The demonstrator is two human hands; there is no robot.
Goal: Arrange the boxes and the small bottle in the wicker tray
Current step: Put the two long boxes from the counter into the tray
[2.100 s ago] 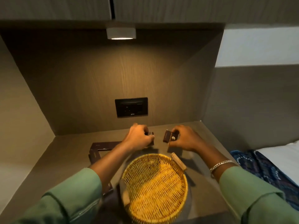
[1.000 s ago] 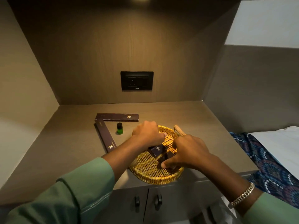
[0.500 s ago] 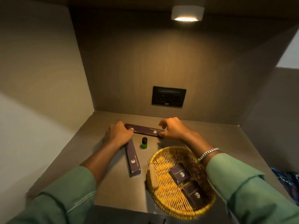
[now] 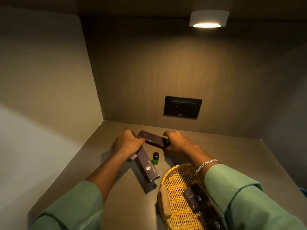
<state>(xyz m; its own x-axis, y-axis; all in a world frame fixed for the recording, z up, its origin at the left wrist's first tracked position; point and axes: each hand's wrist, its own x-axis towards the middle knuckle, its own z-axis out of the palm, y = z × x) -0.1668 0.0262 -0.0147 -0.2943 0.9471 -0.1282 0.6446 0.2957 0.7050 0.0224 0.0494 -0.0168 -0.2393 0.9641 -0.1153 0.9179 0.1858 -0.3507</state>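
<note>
Two long dark boxes lie on the counter left of the wicker tray [image 4: 172,201]. My left hand [image 4: 128,143] grips the far end of the near long box [image 4: 147,168], which points toward me. My right hand [image 4: 177,144] is closed on the right end of the far long box [image 4: 152,138], which looks slightly lifted. Between the two boxes the small green bottle [image 4: 155,158] stands upright with its black cap on. Two small dark boxes [image 4: 193,199] lie inside the tray, partly hidden by my right sleeve.
The counter [image 4: 232,156] sits in a niche with walls at the left and back. A black socket panel [image 4: 182,107] is on the back wall and a lamp [image 4: 208,19] shines from above. The tray has a wooden handle [image 4: 165,200] on its left rim.
My hands left the tray after putting the two small boxes in it and moved to the long boxes. Since half a second ago both hands have closed on them, the far box tilting.
</note>
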